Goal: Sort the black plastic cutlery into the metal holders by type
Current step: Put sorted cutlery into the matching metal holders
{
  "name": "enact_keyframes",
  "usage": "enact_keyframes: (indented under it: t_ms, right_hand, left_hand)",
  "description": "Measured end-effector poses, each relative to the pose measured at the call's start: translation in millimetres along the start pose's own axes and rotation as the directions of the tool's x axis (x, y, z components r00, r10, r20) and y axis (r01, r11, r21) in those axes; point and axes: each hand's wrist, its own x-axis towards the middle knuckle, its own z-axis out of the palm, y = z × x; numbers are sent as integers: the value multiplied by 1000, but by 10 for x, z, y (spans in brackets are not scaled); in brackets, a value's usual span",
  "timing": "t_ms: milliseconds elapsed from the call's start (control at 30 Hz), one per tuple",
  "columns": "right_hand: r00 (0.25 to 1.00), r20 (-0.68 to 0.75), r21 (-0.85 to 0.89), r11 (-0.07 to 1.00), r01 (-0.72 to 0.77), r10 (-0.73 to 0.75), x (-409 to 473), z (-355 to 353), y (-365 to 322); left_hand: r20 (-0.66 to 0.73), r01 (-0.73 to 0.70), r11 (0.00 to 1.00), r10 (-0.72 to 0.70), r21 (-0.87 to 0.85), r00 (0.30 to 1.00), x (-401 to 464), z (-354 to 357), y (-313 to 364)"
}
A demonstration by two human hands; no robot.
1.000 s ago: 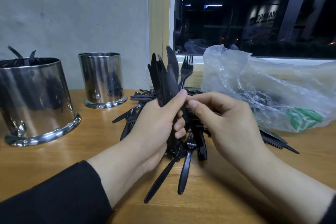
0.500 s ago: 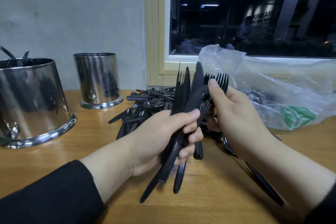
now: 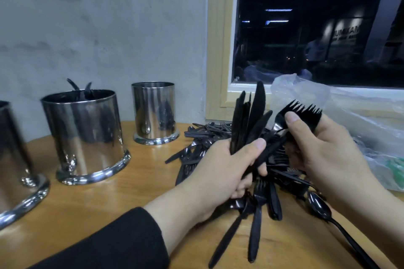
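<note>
the left hand is gripping a bunch of knives upright, the right hand is pinching forks, keeping types apart above the pile; holders are waiting left.

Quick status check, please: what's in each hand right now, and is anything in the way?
Left hand grips knives. Right hand grips forks. Loose pile unsorted on table. Path to metal holders open.
</note>
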Motion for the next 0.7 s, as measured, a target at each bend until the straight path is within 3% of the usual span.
enact_keyframes:
  t_ms: [133, 267, 400, 467, 567, 700]
  right_hand:
    - [997, 51, -102, 992, 67, -62, 234, 157, -153]
    - [991, 95, -167, 980, 110, -95, 473, 453, -294]
    - [979, 113, -94, 979, 183, -172, 578, 764, -487]
    - [973, 98, -20, 977, 210, -207, 623, 919, -617]
    - [965, 62, 102, 964, 247, -254, 682, 1159, -907]
    - [940, 91, 143, 938, 316, -330, 860, 1653, -1285]
  left_hand:
    - [-41, -25, 999, 23, -41, 999, -15, -190, 74]
    - [-178, -78, 996, 68, -49, 982, -24, -428, 97]
    - [-312, -116, 989, 80, -97, 947, -132, -656, 208]
    - [-435, -140, 986, 86, -94, 896, -241, -833, 266]
    - [-647, -153, 986, 156, 62, 747, -506, -1142, 405]
    - [-771, -227, 972, 191, 62, 608, -948, -1490, 576]
